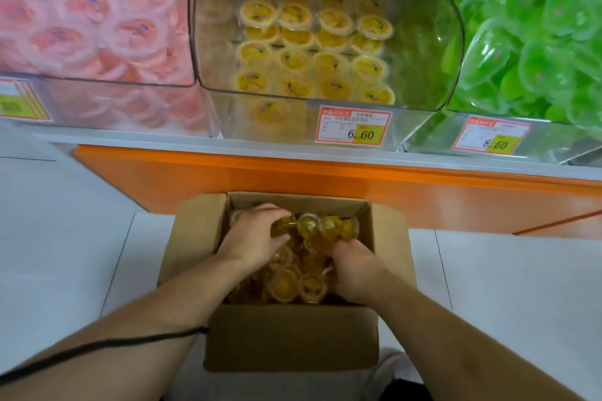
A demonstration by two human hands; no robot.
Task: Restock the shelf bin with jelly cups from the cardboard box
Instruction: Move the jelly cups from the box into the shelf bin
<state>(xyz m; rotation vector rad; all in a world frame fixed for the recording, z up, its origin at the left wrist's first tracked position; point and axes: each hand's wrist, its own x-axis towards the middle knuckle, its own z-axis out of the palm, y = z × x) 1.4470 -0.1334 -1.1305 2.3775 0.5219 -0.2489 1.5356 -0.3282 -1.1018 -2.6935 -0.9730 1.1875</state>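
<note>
Yellow jelly cups (pixel 294 270) fill the cardboard box (pixel 290 338) on the floor below the half-empty shelf bin (pixel 423 42). Left hand (pixel 257 238) and right hand (pixel 353 267) curl around clusters, gathering a bigger load.

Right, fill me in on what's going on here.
A person is restocking yellow jelly cups. Both hands are down in the cardboard box on the floor: the left hand holds a row of cups, the right hand digs among them. The middle bin above is only partly filled.
</note>
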